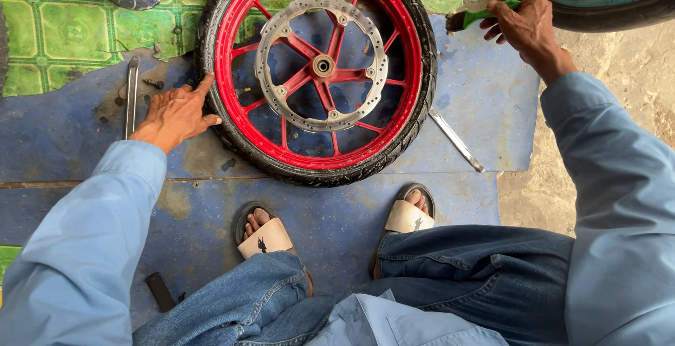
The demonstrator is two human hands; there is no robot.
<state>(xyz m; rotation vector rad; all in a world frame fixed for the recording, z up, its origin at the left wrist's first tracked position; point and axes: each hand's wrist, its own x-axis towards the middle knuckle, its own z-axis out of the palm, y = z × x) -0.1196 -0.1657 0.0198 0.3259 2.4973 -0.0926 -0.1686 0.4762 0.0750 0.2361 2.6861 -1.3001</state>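
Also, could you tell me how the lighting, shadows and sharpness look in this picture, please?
Head view: soft, even daylight with only faint shadows under the black tyre with the red spoked rim; mild sheen, no harsh glare, on the silver perforated brake disc; left hand sharp, right hand and green-handled brush slightly softer; light blue sleeves bulge near the edges from wide-angle distortion.

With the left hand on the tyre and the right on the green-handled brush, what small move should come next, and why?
Probably bring the brush over to the tyre. The right hand has a grip on its green handle, off to the side of the red wheel, while the left hand rests flat on the tyre's edge as if steadying it.
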